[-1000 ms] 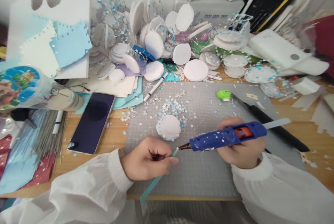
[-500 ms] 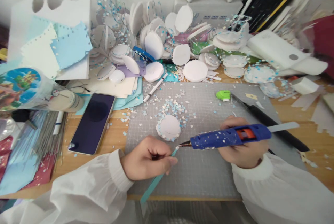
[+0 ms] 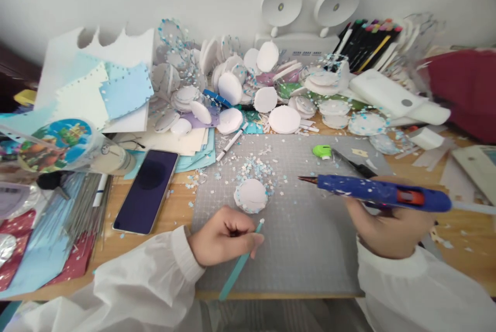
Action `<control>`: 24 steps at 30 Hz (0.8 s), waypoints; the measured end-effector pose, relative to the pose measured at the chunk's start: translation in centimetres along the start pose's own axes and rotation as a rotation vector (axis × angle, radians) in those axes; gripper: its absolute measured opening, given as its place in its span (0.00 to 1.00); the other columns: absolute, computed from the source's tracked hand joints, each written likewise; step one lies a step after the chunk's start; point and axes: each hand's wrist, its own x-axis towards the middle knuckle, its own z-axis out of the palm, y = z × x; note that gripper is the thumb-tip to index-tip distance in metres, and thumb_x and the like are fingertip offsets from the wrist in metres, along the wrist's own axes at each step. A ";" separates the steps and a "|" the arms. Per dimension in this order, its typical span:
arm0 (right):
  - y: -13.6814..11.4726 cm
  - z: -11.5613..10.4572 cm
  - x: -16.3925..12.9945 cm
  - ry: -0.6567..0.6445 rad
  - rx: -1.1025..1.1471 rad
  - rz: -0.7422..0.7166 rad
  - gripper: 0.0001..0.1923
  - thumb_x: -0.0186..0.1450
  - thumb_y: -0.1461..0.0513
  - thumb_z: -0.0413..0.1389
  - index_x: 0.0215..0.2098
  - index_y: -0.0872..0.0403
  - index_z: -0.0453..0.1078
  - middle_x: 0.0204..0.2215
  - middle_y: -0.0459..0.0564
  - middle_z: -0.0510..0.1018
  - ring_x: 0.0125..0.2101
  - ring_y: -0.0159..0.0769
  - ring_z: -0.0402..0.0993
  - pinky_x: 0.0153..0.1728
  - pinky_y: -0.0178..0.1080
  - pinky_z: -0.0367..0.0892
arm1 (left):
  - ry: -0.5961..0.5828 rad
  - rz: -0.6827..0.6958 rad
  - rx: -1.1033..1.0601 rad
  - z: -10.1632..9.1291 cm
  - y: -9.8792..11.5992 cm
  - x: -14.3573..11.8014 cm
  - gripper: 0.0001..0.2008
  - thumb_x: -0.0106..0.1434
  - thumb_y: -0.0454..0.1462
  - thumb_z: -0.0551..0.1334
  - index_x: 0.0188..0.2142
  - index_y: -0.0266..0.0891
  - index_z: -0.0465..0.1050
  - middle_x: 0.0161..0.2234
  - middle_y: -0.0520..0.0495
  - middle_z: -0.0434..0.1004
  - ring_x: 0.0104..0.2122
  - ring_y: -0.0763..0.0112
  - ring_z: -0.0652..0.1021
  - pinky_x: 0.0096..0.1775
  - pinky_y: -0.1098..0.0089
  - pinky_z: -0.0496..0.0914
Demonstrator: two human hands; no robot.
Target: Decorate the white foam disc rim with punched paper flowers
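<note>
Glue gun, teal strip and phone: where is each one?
Glue gun (image 3: 372, 191), head view: its blue body.
Teal strip (image 3: 235, 276), head view: its lower length.
Phone (image 3: 147, 191), head view: its dark screen.

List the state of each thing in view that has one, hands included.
Left hand: closed on the teal strip
Right hand: gripping the glue gun
Teal strip: slanted, white blob on its upper end
Glue gun: level, nozzle apart from the strip
White disc: lying on the mat
Star pieces: scattered
Phone: face up, screen dark
Twin lamps: on or off, can't tell
</note>
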 end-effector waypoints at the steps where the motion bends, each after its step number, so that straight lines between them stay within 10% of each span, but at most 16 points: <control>1: 0.9 -0.6 -0.4 0.013 -0.038 -0.010 0.13 0.46 0.64 0.68 0.20 0.51 0.66 0.17 0.49 0.74 0.16 0.38 0.70 0.16 0.37 0.62 | 0.001 0.000 -0.003 0.0 0.0 0.0 0.22 0.63 0.44 0.57 0.17 0.32 0.69 0.13 0.55 0.56 0.16 0.81 0.58 0.20 0.76 0.53; 5: 4.5 -2.7 -2.2 -0.020 -0.059 0.034 0.22 0.44 0.64 0.70 0.09 0.50 0.59 0.03 0.40 0.60 0.03 0.29 0.58 0.04 0.30 0.47 | -0.002 0.008 -0.012 0.0 0.1 0.1 0.24 0.63 0.45 0.57 0.17 0.32 0.68 0.14 0.54 0.57 0.16 0.81 0.58 0.20 0.76 0.52; 11: 8.2 -3.3 -3.1 -0.218 -0.118 0.327 0.10 0.50 0.60 0.67 0.18 0.52 0.71 0.10 0.47 0.73 0.11 0.37 0.72 0.09 0.29 0.59 | 0.009 0.021 0.020 0.1 0.0 0.2 0.24 0.63 0.46 0.57 0.17 0.31 0.70 0.14 0.53 0.59 0.16 0.81 0.60 0.20 0.77 0.53; 24: 10.1 -3.8 -1.8 -0.316 -0.056 0.214 0.07 0.51 0.62 0.67 0.26 0.49 0.73 0.18 0.48 0.75 0.19 0.39 0.74 0.16 0.34 0.62 | 0.022 0.020 0.027 0.1 -0.1 0.1 0.25 0.63 0.47 0.57 0.16 0.31 0.69 0.14 0.51 0.63 0.17 0.80 0.62 0.21 0.77 0.55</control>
